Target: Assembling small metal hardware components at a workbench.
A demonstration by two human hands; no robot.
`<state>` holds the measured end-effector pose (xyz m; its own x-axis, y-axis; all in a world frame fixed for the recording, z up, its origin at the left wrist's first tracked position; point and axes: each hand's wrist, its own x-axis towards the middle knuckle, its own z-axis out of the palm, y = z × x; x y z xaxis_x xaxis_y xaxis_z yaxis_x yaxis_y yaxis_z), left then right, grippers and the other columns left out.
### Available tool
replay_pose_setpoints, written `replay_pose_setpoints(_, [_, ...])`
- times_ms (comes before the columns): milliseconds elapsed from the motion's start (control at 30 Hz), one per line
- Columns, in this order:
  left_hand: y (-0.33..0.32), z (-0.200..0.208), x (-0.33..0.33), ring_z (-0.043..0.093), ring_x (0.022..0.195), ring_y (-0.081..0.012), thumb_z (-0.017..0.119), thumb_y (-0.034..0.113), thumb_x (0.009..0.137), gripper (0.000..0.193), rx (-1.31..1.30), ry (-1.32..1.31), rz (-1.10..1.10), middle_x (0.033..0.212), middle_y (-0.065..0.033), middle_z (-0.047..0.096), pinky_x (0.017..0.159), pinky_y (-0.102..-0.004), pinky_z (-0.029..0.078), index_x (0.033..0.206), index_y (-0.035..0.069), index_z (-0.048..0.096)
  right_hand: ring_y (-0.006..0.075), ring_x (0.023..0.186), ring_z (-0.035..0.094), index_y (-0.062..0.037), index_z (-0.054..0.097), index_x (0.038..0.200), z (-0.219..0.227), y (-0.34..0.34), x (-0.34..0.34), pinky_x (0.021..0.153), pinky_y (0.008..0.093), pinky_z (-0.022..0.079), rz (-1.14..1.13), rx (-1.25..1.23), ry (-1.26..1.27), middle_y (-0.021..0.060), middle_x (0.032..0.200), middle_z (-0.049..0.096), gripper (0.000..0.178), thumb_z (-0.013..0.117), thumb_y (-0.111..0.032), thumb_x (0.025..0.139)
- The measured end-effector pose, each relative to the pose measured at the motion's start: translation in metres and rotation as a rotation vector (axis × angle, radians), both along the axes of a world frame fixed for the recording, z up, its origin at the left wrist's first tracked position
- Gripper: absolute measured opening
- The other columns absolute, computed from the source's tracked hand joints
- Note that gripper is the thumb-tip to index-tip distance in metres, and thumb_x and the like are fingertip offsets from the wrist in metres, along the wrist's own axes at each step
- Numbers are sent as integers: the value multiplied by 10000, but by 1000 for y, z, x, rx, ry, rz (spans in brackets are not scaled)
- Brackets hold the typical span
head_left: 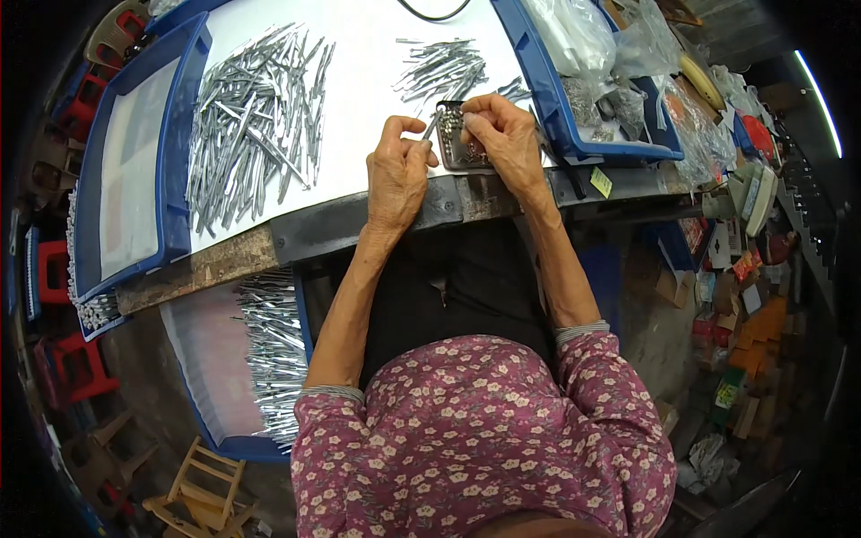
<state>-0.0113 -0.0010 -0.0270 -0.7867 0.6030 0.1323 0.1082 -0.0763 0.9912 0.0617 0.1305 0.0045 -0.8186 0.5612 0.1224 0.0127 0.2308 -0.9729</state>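
My left hand (397, 179) is closed at the table's near edge, pinching one thin silvery metal strip (431, 126) between thumb and fingers. Just to its right, my right hand (509, 143) is closed in a pinch over a small dark tray (455, 165). What its fingertips hold is too small to make out. Small shiny parts (450, 121) lie in the tray, partly covered by the right hand. Beyond both hands lies a small heap of similar metal strips (446, 68). A much larger pile of strips (256, 125) spreads over the white tabletop at the left.
A blue tray (186, 117) stands at the table's left edge. At the right is a blue bin (560, 125) with plastic bags and small parts. Below the table on the left, another blue tray (256, 448) holds many strips. Cartons and a wooden chair (204, 484) stand around.
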Motion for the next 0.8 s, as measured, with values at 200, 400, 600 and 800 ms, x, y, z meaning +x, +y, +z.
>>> replay_pose_setpoints(200, [1,-2,0,537,534,-91,437,42,824,134,-17,46,3,599,-54,571,480,-248,413,923,4,518,70,615,514,42,581,877,-16,10,12,544,212,412,-55,385,-107,20,680,564,134,543,-65,805])
replay_pose_setpoints(400, [0,1,3,421,491,-24,487,39,841,111,-27,64,19,597,2,554,444,-187,316,910,12,569,180,645,579,10,590,866,-19,7,10,586,288,451,-24,630,-178,105,730,596,124,557,-58,768])
replay_pose_setpoints(600, [-1,2,3,434,494,-27,496,38,831,109,-37,100,39,599,-1,562,446,-184,316,895,13,581,227,649,591,-2,577,819,-27,7,2,586,318,463,-31,789,-105,114,714,584,91,595,-60,751])
replay_pose_setpoints(800, [-1,4,4,507,490,-67,470,27,822,101,0,130,51,556,-41,547,421,-227,369,858,-14,555,241,632,588,-3,565,800,-30,7,-4,570,332,461,-13,791,-135,115,712,582,88,602,-64,748])
